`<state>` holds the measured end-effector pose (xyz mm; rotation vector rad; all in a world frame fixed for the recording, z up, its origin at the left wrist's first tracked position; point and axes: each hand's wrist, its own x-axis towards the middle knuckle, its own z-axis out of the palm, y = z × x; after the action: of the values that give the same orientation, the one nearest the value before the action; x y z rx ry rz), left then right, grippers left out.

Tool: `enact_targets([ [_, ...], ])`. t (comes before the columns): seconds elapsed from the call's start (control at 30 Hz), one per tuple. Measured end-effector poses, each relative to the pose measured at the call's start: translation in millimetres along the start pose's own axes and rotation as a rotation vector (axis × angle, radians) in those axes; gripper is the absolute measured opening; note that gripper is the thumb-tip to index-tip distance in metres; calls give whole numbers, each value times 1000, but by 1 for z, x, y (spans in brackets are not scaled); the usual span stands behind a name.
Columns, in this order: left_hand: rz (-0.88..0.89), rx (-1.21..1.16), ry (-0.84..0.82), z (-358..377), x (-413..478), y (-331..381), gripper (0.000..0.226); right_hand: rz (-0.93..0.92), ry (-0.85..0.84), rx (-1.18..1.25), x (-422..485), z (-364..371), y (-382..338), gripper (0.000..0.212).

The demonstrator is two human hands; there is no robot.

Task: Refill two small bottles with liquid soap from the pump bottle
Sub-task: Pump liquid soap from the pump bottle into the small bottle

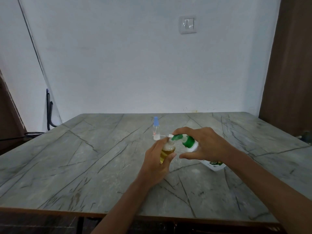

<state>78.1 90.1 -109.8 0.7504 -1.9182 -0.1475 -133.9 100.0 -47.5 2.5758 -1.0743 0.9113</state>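
Observation:
My left hand grips a small clear bottle holding yellowish liquid with foam at its neck, lifted above the grey stone table. My right hand holds the white pump bottle, tilted toward the left, with fingers over its green pump head. The pump's spout sits right at the small bottle's mouth. Farther back stands a second small clear bottle with a blue cap, upright, with a little white liquid at its bottom. A thin white tube lies just behind the pump's spout.
The table's front edge runs across the bottom. A white wall with a light switch rises behind. A brown wooden panel stands at the right, and black cables hang at the back left.

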Motion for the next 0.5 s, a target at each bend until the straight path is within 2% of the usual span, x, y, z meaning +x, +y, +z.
enact_targets([
  [0.23,21,8,-10,0,0,0,47,27,1,119,1,3,2,60],
  [0.4,41,-11,-49,1,0,0,44,39,19,122,2,4,2,49],
  [0.5,41,-8,-41,1,0,1,47,57,6,111,2,4,2,51],
])
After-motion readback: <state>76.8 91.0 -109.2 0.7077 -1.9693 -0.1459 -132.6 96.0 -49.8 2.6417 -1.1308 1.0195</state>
